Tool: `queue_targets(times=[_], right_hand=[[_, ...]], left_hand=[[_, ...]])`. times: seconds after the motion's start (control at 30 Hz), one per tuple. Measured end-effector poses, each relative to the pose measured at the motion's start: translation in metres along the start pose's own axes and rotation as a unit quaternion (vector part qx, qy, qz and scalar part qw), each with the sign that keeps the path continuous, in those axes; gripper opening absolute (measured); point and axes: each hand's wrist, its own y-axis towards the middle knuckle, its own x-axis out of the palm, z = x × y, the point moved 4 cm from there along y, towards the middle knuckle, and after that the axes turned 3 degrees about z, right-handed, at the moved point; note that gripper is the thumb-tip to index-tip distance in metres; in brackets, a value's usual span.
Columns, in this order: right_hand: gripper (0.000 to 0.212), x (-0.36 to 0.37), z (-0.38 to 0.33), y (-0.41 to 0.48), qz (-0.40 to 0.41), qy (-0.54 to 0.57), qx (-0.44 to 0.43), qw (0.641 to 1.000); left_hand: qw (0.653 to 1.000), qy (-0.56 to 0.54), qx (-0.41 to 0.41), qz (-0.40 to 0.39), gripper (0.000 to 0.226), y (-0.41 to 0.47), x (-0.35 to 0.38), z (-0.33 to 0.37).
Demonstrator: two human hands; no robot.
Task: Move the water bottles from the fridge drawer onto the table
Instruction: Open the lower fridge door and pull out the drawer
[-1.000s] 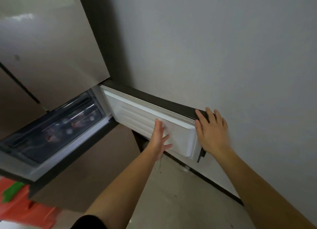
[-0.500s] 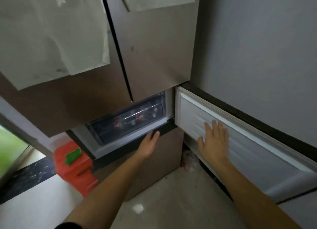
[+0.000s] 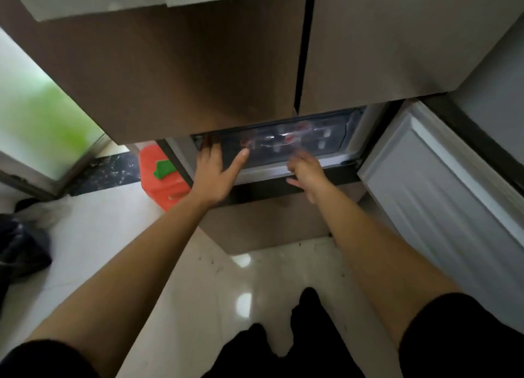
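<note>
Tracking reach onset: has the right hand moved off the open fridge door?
Yes. The right hand left the open door, moving left to the drawer front.

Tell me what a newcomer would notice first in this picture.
Two bare hands meet at the centre: the left hand reaches the left end of the clear fridge drawer, and the right hand, blurred, hovers before it. Water bottles with red labels show through. A white door stands open at the right.

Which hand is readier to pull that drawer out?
Probably the left hand: its fingers reach the top edge of the drawer at its left corner. The right hand is blurred and lower down, and seems to grip nothing.
</note>
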Motion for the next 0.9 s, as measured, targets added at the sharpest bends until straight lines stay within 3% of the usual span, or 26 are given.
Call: queue_targets(times=[0.17, 0.33, 0.43, 0.5, 0.7, 0.8, 0.83, 0.9], right_hand=[[0.012, 0.03, -0.023, 0.065, -0.033, 0.156, 0.034, 0.987], [0.023, 0.036, -0.025, 0.098, -0.019, 0.293, 0.059, 0.954], [0.02, 0.042, -0.017, 0.099, -0.041, 0.344, 0.073, 0.935], [0.019, 0.043, -0.015, 0.098, -0.053, 0.359, 0.07, 0.929], [0.009, 0.047, -0.014, 0.089, -0.067, 0.313, 0.031, 0.947], [0.007, 0.046, -0.015, 0.085, -0.058, 0.313, 0.034, 0.947], [0.007, 0.046, -0.016, 0.084, -0.054, 0.316, 0.036, 0.946], [0.006, 0.048, -0.017, 0.082, -0.046, 0.319, 0.034, 0.946]], left_hand=[[0.982, 0.187, -0.012, -0.033, 0.094, 0.022, 0.024, -0.034], [0.913, 0.403, 0.056, -0.036, 0.1, 0.037, 0.033, -0.085], [0.893, 0.441, 0.081, -0.024, 0.097, 0.032, 0.027, -0.103], [0.9, 0.427, 0.086, -0.021, 0.095, 0.03, 0.029, -0.103], [0.96, 0.277, 0.002, 0.034, 0.1, 0.027, 0.038, -0.086], [0.991, 0.067, -0.095, 0.061, 0.098, 0.024, 0.045, -0.079], [0.984, -0.058, -0.154, 0.063, 0.096, 0.024, 0.046, -0.078], [0.907, -0.325, -0.264, 0.053, 0.087, 0.025, 0.049, -0.071]])
